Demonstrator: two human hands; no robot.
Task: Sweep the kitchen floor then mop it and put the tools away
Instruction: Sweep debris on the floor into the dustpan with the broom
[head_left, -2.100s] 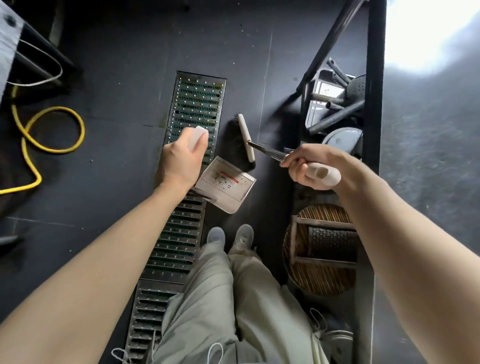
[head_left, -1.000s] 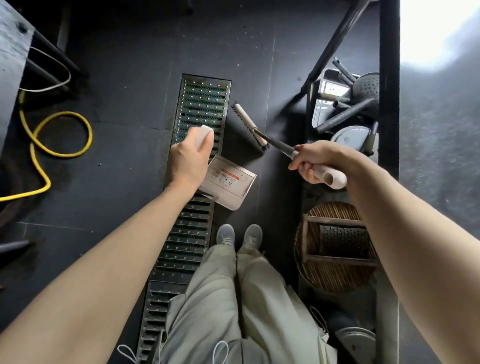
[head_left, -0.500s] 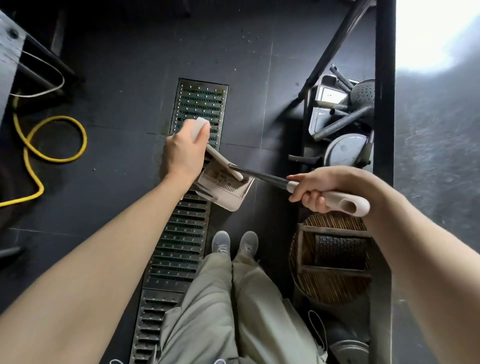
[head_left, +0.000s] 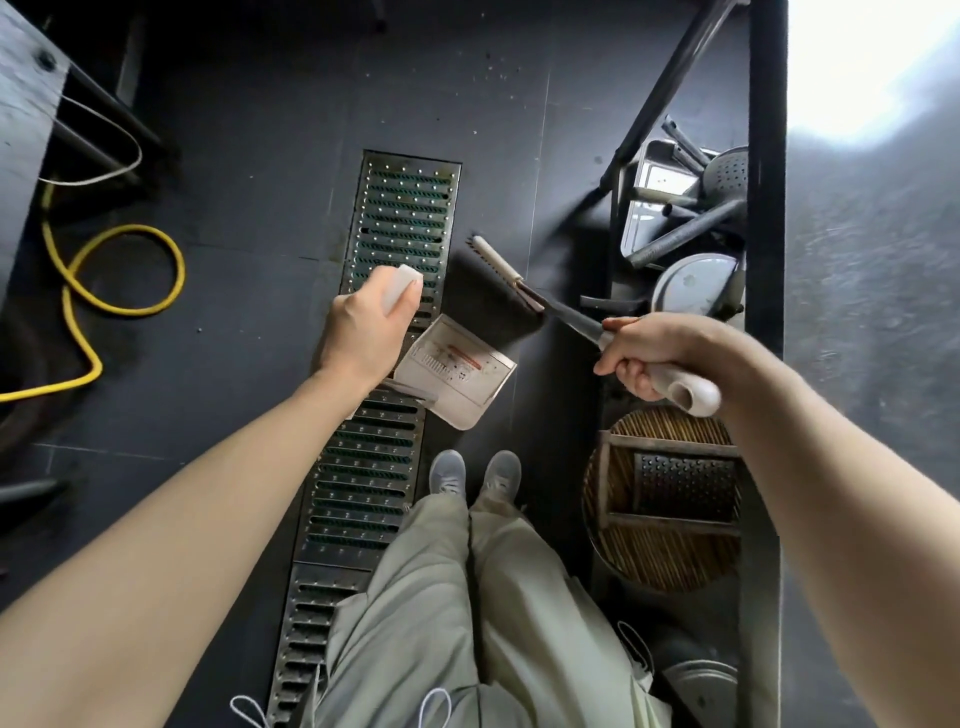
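Over grate (head_left: 400, 218): left hand (head_left: 363, 332) grips dustpan (head_left: 457, 371) handle
Dustpan: contents unclear
Right of grate: right hand (head_left: 649, 353) grips brush (head_left: 498, 296)

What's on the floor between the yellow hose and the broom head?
In the head view, the drain grate runs between the hose and the broom; bare dark floor lies either side of it.

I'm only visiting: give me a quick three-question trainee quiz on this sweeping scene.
1. True or false: the broom is held by the right hand.
2. What does the left hand hold? A) hose B) dustpan C) bucket
3. Fill in: the yellow hose lies on the floor to the person's ____.

Key: 1 true. 2 B, the dustpan. 3 left.
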